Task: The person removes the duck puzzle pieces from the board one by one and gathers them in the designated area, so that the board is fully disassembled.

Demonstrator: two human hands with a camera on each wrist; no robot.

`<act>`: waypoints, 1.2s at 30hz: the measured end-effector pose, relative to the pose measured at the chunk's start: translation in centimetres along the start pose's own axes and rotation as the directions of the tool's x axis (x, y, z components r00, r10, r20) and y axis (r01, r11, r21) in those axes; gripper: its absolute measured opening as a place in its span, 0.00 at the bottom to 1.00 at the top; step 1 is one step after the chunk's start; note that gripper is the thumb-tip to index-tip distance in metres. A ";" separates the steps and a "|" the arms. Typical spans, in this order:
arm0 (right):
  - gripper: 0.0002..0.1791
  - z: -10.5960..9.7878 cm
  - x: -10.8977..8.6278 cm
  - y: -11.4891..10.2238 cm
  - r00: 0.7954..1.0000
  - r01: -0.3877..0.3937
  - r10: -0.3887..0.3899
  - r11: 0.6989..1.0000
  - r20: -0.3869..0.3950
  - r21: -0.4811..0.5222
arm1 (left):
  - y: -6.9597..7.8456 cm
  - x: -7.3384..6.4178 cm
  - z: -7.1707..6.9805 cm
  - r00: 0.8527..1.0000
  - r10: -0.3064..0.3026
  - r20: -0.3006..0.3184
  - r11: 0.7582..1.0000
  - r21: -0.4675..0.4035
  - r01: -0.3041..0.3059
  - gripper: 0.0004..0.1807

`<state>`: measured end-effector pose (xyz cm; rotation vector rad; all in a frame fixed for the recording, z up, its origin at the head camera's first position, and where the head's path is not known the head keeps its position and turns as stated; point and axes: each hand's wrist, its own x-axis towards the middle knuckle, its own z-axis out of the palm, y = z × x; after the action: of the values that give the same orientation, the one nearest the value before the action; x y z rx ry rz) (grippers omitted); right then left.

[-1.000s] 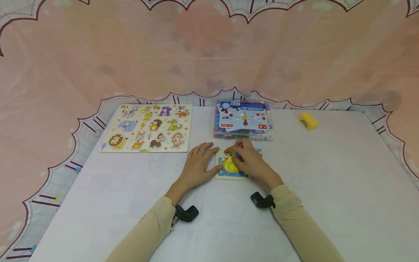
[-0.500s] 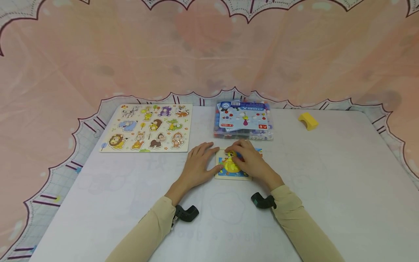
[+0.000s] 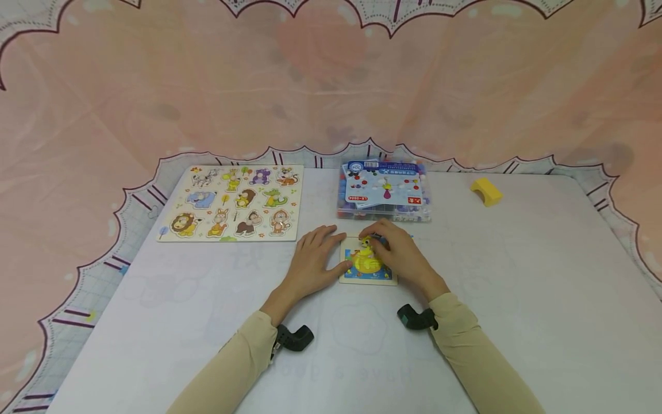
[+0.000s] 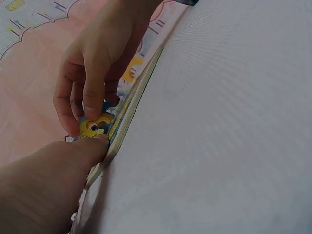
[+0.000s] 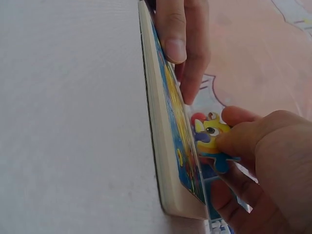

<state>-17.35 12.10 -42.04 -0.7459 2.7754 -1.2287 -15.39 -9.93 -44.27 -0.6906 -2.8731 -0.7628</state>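
Observation:
A small wooden jigsaw puzzle (image 3: 368, 281) with a yellow duck on blue lies between my hands. My right hand (image 3: 402, 254) pinches a puzzle piece (image 5: 214, 139) printed with the duck's eye and beak. In the right wrist view this piece is tilted up off the puzzle's face, between thumb and fingers. My left hand (image 3: 314, 259) rests at the puzzle's left side, fingers spread, its thumb (image 5: 174, 46) lying on the puzzle's face. The right hand covers the puzzle's upper right part in the head view.
A clear plastic box (image 3: 384, 214) with a blue label stands just behind the puzzle. An animal puzzle board (image 3: 247, 233) lies at the back left. A yellow arch block (image 3: 487, 192) sits at the back right on the white table (image 3: 517, 287).
My right hand has shifted slightly right and lifted the puzzle piece from the puzzle's face. The left hand has stayed in place.

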 end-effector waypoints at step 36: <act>0.12 -3.9 -1.6 3.3 0.967 -0.239 0.242 0.970 -0.078 0.044 | -0.2 -0.1 0.2 1.000 0.010 -0.015 1.000 0.005 -0.010 0.32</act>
<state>-18.11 17.40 -41.95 -0.3485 2.7959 -1.2815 -15.39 -9.99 -44.54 -0.6954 -2.8553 -0.7562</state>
